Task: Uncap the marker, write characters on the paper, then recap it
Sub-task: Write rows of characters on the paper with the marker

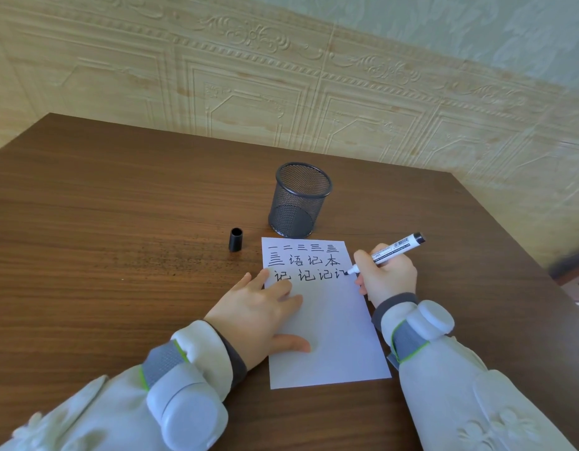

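Nearest are two pale sleeves, each with a grey band and a white round gadget strapped at the wrist.

A little farther, the left hand lies flat on the paper. Its fingers are straight and spread out, and they press down on the left part of the sheet. The thumb points to the right across the white page. This hand holds nothing.

The paper lies on a brown wooden table. The near half of the sheet is blank. The far half has three rows of black characters.

To the right, the right hand has its fingers curled around the marker. The marker is white with a black end. It leans, with its back end up and to the right. Its black tip touches the paper at the right end of the third row, by the sheet's right edge.

Farther and to the left of the paper, the black cap stands alone on the table. Its open end faces up. It is apart from both hands and from the marker.

Just past the far edge of the paper stands a dark wire mesh cup. It stands upright.

Farthest of all is a pale wall with raised curly patterns.
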A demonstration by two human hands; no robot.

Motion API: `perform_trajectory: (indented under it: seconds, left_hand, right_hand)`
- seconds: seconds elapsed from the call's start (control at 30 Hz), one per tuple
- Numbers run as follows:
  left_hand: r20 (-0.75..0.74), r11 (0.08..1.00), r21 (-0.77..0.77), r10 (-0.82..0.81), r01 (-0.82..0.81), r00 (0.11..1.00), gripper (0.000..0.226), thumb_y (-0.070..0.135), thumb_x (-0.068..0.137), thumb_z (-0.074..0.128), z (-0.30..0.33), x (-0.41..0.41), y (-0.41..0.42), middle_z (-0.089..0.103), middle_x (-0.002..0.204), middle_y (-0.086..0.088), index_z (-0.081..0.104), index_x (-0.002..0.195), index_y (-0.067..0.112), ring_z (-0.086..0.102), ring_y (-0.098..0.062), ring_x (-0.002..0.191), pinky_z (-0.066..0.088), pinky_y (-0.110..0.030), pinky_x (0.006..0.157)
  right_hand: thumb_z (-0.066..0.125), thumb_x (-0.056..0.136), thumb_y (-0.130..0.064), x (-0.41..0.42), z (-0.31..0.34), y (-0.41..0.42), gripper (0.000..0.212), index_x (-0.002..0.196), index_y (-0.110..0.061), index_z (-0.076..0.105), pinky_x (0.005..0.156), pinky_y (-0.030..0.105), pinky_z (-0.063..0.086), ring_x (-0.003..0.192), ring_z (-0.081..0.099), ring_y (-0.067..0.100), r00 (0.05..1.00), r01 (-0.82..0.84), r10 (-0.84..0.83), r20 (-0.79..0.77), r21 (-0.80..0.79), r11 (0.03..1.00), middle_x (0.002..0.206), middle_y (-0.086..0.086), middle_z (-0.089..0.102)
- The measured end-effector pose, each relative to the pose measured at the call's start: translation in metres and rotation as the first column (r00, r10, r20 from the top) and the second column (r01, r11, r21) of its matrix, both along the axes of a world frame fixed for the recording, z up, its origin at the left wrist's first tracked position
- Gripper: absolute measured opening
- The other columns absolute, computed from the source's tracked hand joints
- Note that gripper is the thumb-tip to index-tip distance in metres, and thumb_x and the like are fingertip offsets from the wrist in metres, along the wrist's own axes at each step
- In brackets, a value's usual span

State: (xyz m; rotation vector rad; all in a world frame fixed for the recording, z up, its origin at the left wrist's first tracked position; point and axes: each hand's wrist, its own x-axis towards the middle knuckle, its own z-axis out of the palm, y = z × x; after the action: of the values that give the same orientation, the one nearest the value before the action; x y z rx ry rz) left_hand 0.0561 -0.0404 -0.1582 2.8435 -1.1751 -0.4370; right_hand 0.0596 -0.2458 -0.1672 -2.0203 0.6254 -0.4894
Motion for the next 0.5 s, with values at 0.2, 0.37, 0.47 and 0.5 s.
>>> perform_trajectory:
  seconds: [0.2, 0.37, 0.47, 0.5]
  left_hand:
    - [0.006, 1.0, -0.006, -0.012, 0.012, 1.0, 0.07, 0.066, 0.086, 0.032, 0.0, 0.0002, -0.0001, 0.025, 0.146, 0.005, 0.021, 0.144, 0.029, 0.007, -0.026, 0.142, 0.007, -0.043, 0.116]
    - [0.005, 1.0, -0.006, -0.011, 0.011, 1.0, 0.07, 0.066, 0.086, 0.032, 0.0004, 0.0, 0.0, 0.025, 0.146, 0.005, 0.022, 0.144, 0.028, 0.007, -0.026, 0.143, 0.007, -0.044, 0.116]
    - [0.009, 1.0, -0.011, -0.01, 0.01, 1.0, 0.07, 0.066, 0.086, 0.033, 0.0003, -0.0003, -0.0003, 0.025, 0.146, 0.005, 0.022, 0.144, 0.028, 0.007, -0.026, 0.143, 0.007, -0.044, 0.116]
    - [0.01, 1.0, -0.013, -0.009, 0.009, 1.0, 0.07, 0.066, 0.086, 0.033, 0.0001, -0.0004, -0.0004, 0.025, 0.146, 0.005, 0.023, 0.144, 0.028, 0.007, -0.026, 0.143, 0.007, -0.044, 0.116]
  right_hand:
    - [0.058, 0.08, -0.009, -0.0006, -0.0005, 0.002, 0.022, 0.06, -0.002, 0.055, 0.037, 0.016, 0.042, 0.03, 0.046, 0.007, 0.999, -0.033, 0.033, -0.002, 0.01, 0.999, 0.046, 0.008, 0.057]
    - [0.058, 0.08, -0.011, 0.0004, -0.0018, 0.0003, 0.022, 0.063, 0.002, 0.054, 0.036, 0.016, 0.039, 0.029, 0.046, 0.009, 1.0, 0.012, -0.012, 0.004, 0.015, 1.0, 0.046, 0.008, 0.057]
    - [0.058, 0.081, -0.011, 0.0007, -0.0013, -0.0004, 0.023, 0.059, -0.005, 0.053, 0.038, 0.018, 0.042, 0.03, 0.048, 0.009, 1.0, -0.011, 0.011, 0.003, 0.023, 1.0, 0.046, 0.006, 0.058]
    - [0.058, 0.081, -0.011, 0.0001, -0.0011, 0.0004, 0.024, 0.058, -0.005, 0.053, 0.039, 0.017, 0.043, 0.03, 0.048, 0.009, 1.0, -0.021, 0.021, -0.001, 0.013, 1.0, 0.046, 0.006, 0.058]
